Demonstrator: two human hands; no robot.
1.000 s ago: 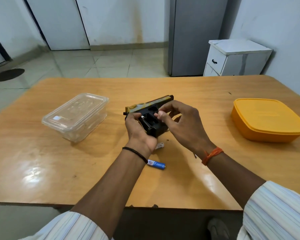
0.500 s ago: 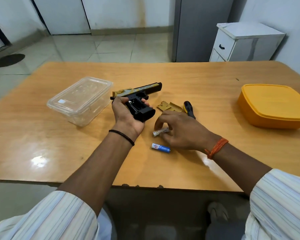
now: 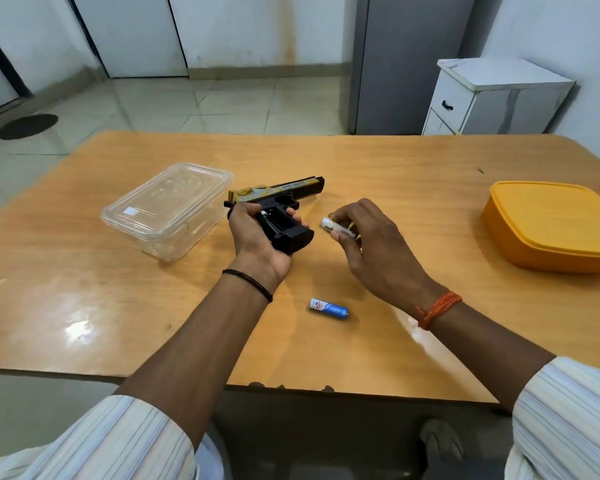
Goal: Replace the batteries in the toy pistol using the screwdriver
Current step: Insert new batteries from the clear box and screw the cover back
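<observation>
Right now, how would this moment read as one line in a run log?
left hand: grips toy pistol, battery bay open | right hand: pinches white battery | blue battery: lying on table

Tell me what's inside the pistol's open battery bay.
The bay in the pistol grip looks mostly empty; something small and white shows at its upper end. The left hand hides its near side.

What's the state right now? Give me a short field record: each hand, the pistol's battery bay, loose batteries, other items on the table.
left hand: holds toy pistol by its grip, above the table
battery bay: cover off, bay open and facing up
right hand: pinches white battery, right of the pistol
loose battery: blue battery lying on table
containers: clear plastic box left, orange lidded box right
screwdriver: not visible
</observation>
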